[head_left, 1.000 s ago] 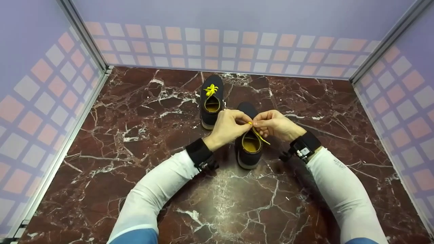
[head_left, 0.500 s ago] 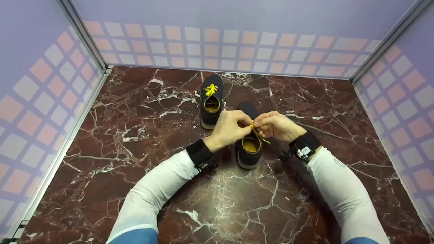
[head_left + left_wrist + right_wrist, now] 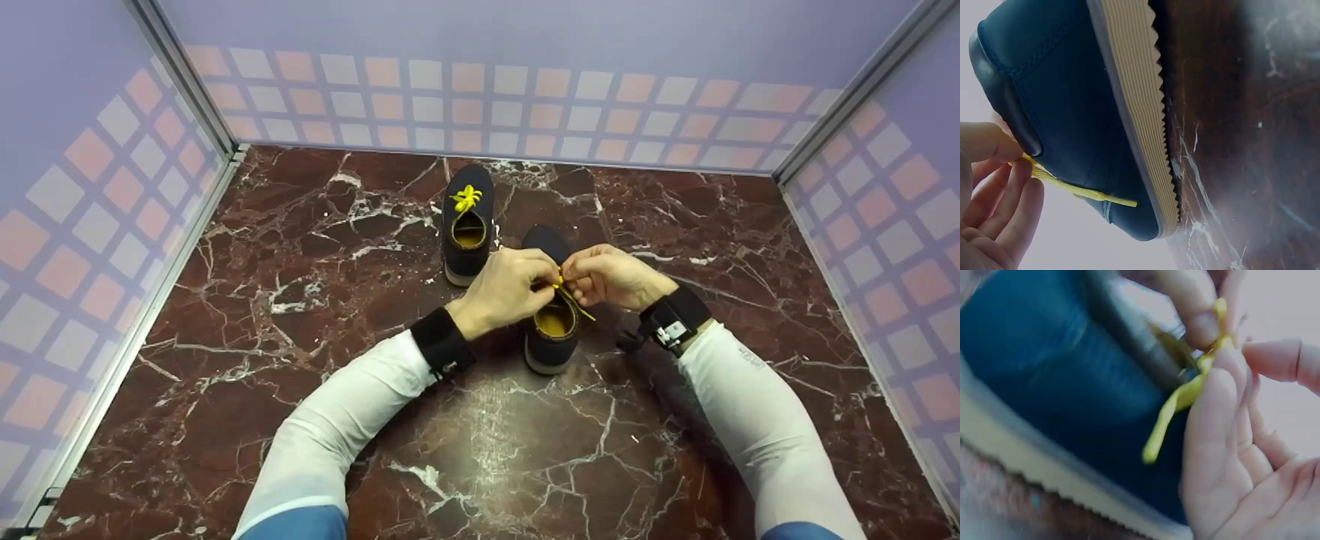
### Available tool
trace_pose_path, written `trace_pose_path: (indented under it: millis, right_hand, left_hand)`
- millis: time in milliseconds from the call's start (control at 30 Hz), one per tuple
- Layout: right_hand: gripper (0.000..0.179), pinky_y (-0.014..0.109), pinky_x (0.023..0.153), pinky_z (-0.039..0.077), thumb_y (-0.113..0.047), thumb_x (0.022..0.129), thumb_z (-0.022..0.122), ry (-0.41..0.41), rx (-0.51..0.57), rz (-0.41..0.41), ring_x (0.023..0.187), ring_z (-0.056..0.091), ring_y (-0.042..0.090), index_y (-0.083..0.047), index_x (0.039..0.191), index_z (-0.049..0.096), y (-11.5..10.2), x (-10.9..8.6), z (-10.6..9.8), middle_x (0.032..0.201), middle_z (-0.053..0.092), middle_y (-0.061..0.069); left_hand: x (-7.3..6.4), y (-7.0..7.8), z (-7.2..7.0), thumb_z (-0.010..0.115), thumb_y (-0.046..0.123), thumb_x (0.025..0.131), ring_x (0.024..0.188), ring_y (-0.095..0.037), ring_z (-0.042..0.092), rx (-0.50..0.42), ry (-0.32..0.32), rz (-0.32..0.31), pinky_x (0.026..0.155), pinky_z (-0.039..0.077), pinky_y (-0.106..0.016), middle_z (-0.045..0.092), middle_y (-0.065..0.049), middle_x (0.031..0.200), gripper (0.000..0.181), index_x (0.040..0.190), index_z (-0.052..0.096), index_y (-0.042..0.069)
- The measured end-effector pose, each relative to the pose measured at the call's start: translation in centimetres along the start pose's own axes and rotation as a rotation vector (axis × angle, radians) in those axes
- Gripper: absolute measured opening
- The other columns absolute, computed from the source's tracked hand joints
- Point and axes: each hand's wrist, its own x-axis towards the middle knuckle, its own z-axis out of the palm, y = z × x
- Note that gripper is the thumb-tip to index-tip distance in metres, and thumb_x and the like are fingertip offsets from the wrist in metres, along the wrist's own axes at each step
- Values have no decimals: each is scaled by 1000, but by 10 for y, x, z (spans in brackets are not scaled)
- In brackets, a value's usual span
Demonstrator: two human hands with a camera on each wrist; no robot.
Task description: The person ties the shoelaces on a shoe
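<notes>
A dark blue shoe (image 3: 551, 354) with a tan interior stands upright in the head view, its toe pointing away. Over its laced opening my two hands meet. My left hand (image 3: 504, 291) pinches the yellow shoelace (image 3: 1086, 193) between thumb and fingers; a loose end hangs along the shoe's side in the left wrist view. My right hand (image 3: 616, 279) also pinches the lace, and a small yellow loop (image 3: 1220, 309) pokes up between the fingertips in the right wrist view. Fingers hide the knot area.
A matching shoe (image 3: 465, 262) stands farther back to the left, its yellow lace (image 3: 466, 199) tied in a bow. Both shoes are on a dark red marbled surface (image 3: 337, 225), enclosed by lilac panels (image 3: 480, 37) with pink and white squares.
My left hand has turned slightly and its fingers have shifted a little toward me at the lace. The right hand has barely moved. Both shoes stay put.
</notes>
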Motion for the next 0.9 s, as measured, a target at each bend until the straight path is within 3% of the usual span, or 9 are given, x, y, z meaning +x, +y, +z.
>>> trace_pose_path:
  millis: [233, 467, 667, 733, 900]
  right_hand:
    - [25, 22, 61, 63, 1, 105, 55, 44, -137, -129, 66, 71, 9, -8, 113, 77, 5, -2, -3, 88, 78, 0]
    - [21, 22, 58, 62, -1, 105, 64, 61, -280, -218, 62, 72, 8, -7, 110, 84, 4, 0, -2, 84, 80, -1]
    - [15, 23, 56, 61, 1, 99, 72, 74, -432, -273, 60, 69, 7, -5, 108, 82, 4, 2, -3, 83, 79, -4]
    - [15, 22, 56, 60, 3, 99, 71, 64, -420, -285, 60, 69, 7, -5, 107, 81, 5, 2, -3, 81, 77, -4]
    - [20, 22, 58, 62, 1, 107, 60, 6, -250, -229, 62, 70, 8, -7, 105, 79, 3, 1, -2, 81, 76, 0]
  left_hand:
    - [1, -3, 3, 79, 1, 87, 85, -20, 80, -53, 52, -78, 80, 66, -35, 85, -6, 95, 8, 87, 83, 8]
    - [1, -3, 3, 80, 1, 87, 80, -21, 76, -73, 76, -118, 77, 63, -38, 83, -7, 90, 6, 88, 83, 6]
    - [3, -2, 5, 81, 3, 88, 80, -21, 76, -61, 79, -135, 77, 63, -38, 83, -7, 90, 5, 88, 83, 8]
    - [3, -2, 6, 82, 3, 88, 80, -21, 75, -60, 81, -137, 77, 63, -38, 82, -7, 89, 5, 88, 82, 7]
    - [4, -1, 6, 82, 2, 87, 76, -21, 73, -32, 84, -131, 74, 61, -38, 79, -7, 85, 6, 85, 79, 7]
